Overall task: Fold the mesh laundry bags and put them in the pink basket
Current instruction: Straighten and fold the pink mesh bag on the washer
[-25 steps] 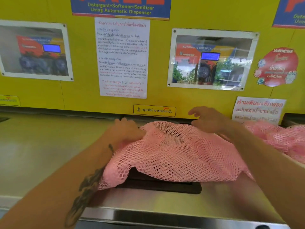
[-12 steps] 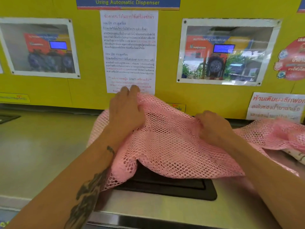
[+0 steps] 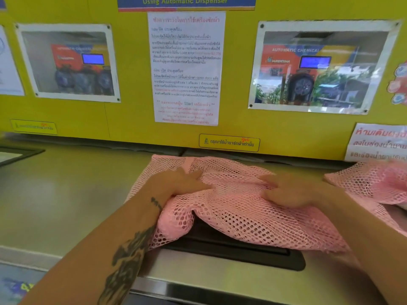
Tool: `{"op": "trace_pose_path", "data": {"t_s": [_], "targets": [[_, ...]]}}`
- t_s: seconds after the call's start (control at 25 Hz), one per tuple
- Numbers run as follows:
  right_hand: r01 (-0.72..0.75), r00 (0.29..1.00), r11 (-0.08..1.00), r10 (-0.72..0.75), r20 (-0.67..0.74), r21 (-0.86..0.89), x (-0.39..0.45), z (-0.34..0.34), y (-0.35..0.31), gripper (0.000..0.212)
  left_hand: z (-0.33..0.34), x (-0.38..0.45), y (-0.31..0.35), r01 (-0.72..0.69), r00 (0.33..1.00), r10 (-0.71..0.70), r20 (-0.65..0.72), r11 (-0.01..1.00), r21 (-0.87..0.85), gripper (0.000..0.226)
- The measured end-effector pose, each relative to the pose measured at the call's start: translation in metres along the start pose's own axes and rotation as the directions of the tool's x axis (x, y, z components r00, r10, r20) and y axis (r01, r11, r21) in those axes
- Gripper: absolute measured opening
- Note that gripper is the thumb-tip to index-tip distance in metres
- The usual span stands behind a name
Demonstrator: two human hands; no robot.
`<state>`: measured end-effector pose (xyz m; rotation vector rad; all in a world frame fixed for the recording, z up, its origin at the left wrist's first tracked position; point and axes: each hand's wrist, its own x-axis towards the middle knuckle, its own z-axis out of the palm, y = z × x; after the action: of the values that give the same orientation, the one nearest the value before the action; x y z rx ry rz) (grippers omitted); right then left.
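Pink mesh bag [image 3: 231,208] lies spread on the metal machine top [image 3: 220,278], draped over a black recessed panel [image 3: 233,249] w/ its near edge hanging across the panel's rear half. Far edge of bag sits close to the base of the yellow wall [image 3: 132,119]. Fabric rumpled, a raised fold running btwn the two hands; near-left corner bunched under the left forearm.

Left hand [image 3: 178,181] rests palm-down on the bag's left part, fingers stretched flat toward centre, pressing, not pinching. Right hand [image 3: 288,190] also on top of the mesh, right of centre, fingers curled toward the left; whether it pinches mesh or just presses: can't tell, motion blur. Hands near each other, not touching.

More pink mesh [image 3: 378,183] heaped at right edge of frame, just beside the right forearm, blurred.

Wall behind: white notice sheet [image 3: 186,67] in centre, framed photo [image 3: 68,62] to the left, another photo [image 3: 319,67] to the right, small yellow label [image 3: 229,143] right above the bag's far edge. Pink basket not in shot.
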<state>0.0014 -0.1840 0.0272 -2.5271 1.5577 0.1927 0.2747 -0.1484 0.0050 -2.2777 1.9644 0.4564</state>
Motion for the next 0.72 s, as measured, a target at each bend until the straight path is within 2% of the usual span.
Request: {"op": "trace_pose_path", "data": {"t_s": [0.12,0.2,0.36,0.44,0.56,0.64,0.72], "targets": [[-0.043,0.999,0.999,0.043,-0.019,0.014,-0.004,-0.001,0.004,0.076,-0.004,0.001,-0.002,-0.010,1.000,0.011,0.024,1.000,-0.028,0.101],[-0.056,0.996,0.997,0.060,-0.065,0.062,-0.007,0.002,0.006,0.080,-0.012,-0.002,-0.005,-0.064,0.998,0.064,-0.006,0.997,-0.036,0.090],[-0.039,0.969,0.988,0.074,-0.235,0.150,0.000,0.004,0.017,0.078,-0.030,-0.026,0.008,-0.208,0.948,0.176,-0.266,0.974,-0.095,0.061],[-0.027,0.962,0.985,0.072,-0.264,0.171,-0.002,0.001,0.020,0.073,-0.037,-0.049,0.028,-0.312,0.909,0.261,-0.326,0.943,-0.113,0.048],[0.154,0.937,0.960,-0.066,-0.343,0.235,-0.014,0.001,0.009,0.050,-0.027,-0.090,0.036,-0.403,0.846,0.322,-0.424,0.908,-0.114,0.018],[0.315,0.874,0.903,-0.157,-0.460,0.290,-0.025,0.001,-0.012,0.041,-0.017,-0.113,0.019,-0.386,0.815,0.277,-0.510,0.915,-0.120,0.021],[0.436,0.853,0.837,-0.267,-0.449,0.331,-0.035,0.003,-0.039,0.048,-0.006,-0.129,-0.006,-0.331,0.798,0.173,-0.578,0.926,-0.180,0.026]]}}
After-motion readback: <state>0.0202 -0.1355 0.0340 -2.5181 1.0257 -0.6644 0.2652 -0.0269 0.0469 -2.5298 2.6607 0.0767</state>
